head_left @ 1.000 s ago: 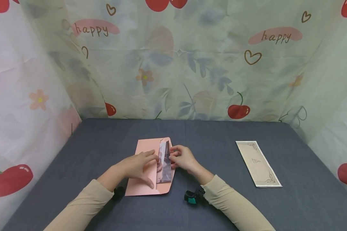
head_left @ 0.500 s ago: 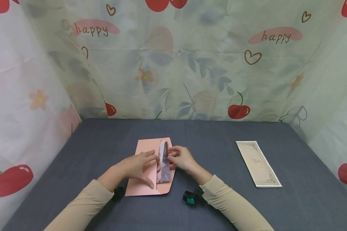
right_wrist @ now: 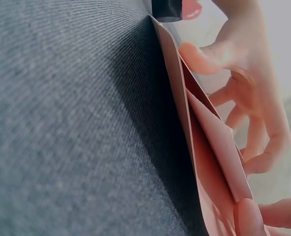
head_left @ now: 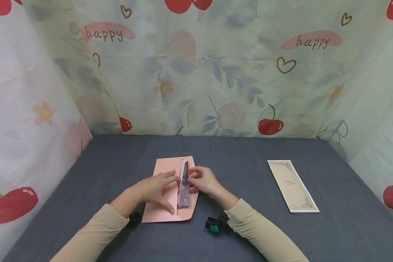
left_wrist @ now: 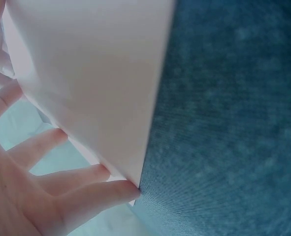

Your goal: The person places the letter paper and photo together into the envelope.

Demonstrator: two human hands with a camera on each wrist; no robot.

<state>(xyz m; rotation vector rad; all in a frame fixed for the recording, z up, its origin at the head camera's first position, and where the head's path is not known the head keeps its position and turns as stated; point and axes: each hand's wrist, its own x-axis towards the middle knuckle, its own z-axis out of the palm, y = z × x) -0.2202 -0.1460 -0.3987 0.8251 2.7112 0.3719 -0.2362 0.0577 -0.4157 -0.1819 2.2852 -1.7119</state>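
Observation:
A pink envelope lies on the dark cloth with its mouth and flap toward the right. Out of the mouth shows a narrow part of a photo; the rest is hidden inside. My left hand rests spread on the envelope's front, and in the left wrist view the left fingertips touch the edge of the pale envelope. At the photo's outer edge my right hand pinches it. The right wrist view shows the right thumb against the photo, within the gaping envelope.
On the right of the dark table lies a long beige card with corner ornaments. A black and teal wrist device sits by the right cuff. A patterned curtain hangs behind the table and along both sides.
The right hand has moved a little left, and the photo has slid further into the envelope, so a narrower strip shows. The left hand and the envelope have stayed in place.

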